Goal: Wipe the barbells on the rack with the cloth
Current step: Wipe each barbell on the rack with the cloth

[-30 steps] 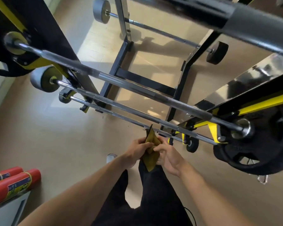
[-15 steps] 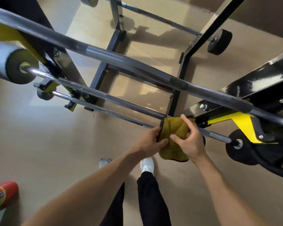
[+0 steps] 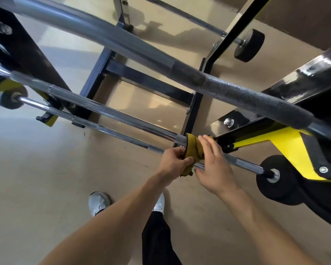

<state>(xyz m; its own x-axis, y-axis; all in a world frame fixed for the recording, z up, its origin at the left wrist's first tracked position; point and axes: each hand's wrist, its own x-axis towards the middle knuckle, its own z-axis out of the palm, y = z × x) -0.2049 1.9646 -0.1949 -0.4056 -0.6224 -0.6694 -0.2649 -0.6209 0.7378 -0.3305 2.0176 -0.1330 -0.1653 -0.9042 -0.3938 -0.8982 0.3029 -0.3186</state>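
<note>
Fingers of left hand (image 3: 172, 159) grip cloth (image 3: 194, 150) round barbell (image 3: 111, 113); right hand (image 3: 214, 165) spread.

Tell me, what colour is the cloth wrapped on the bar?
Mustard-yellow fabric cloth, clearest in the head view.

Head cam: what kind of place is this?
Most likely a gym. Several barbells sit on a black-and-yellow rack, with black weight plates on the bar ends, over a plain floor.

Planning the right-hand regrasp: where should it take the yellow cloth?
Grip the cloth on its wrapped band around the chrome bar, coming from above on the right side; the left hand already pinches the left edge and tail.
</note>
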